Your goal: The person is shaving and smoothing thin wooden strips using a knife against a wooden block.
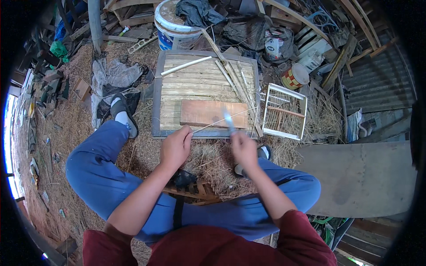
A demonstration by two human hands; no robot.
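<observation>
Left hand (176,147): closed, fingertips gripping one end of a thin stick (213,125). The stick is slanting up and to the right over a reddish-brown wooden board (202,111). Right hand (243,150): closed, gripping a knife (229,119); the blade is pointing away from the body and showing blurred. Blade and stick are crossing in the view; whether they are touching, cannot tell.

The board is lying near the close edge of a slatted work surface (175,91) with a dark grey border. A pale strip (186,65) is lying across the far slats; longer sticks (229,73) are resting along the right side. A white frame with thin bars (265,111) is sitting just beside the right edge.

Room: straw and shavings (71,128) are covering the ground. A grey cloth (116,74) is lying to the left, near a post (94,24). Corrugated sheeting (377,75) is standing at right, above a flat grey panel (359,177).

Labels: a white bucket (177,33) is showing blue markings; a tin (295,76) is bearing a red-and-yellow pattern; a white container (274,45) is carrying dark and red print, too small to make out.
</observation>
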